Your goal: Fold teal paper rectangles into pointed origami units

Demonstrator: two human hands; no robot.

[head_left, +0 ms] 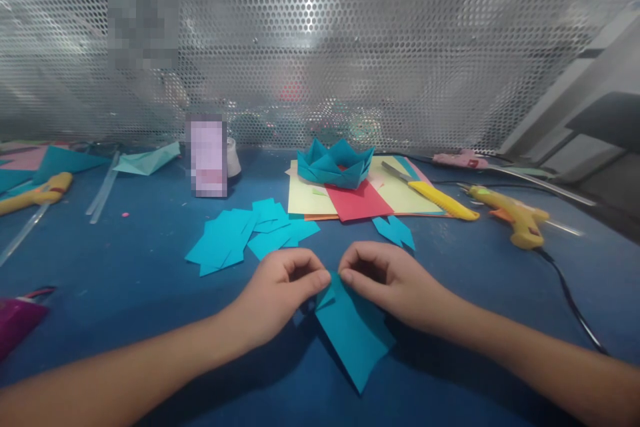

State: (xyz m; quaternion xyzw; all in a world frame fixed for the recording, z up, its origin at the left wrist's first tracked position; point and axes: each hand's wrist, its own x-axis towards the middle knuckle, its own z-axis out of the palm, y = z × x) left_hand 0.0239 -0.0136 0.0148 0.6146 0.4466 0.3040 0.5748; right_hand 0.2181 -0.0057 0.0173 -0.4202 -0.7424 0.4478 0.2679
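At the left edge of the blue counter, a yellow glue gun lies near clear sticks. Blue scraps overlap farther right. Before them, the left hand and right hand pinch the top of a folded blue paper between thumbs and fingers. Behind, a blue crown sits on stacked sheets, the yellow cutter beside it.

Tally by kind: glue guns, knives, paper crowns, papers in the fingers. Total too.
Glue guns: 3 (left yellow gun, right yellow gun, pink gun)
Knives: 1
Paper crowns: 1
Papers in the fingers: 1
Total: 6
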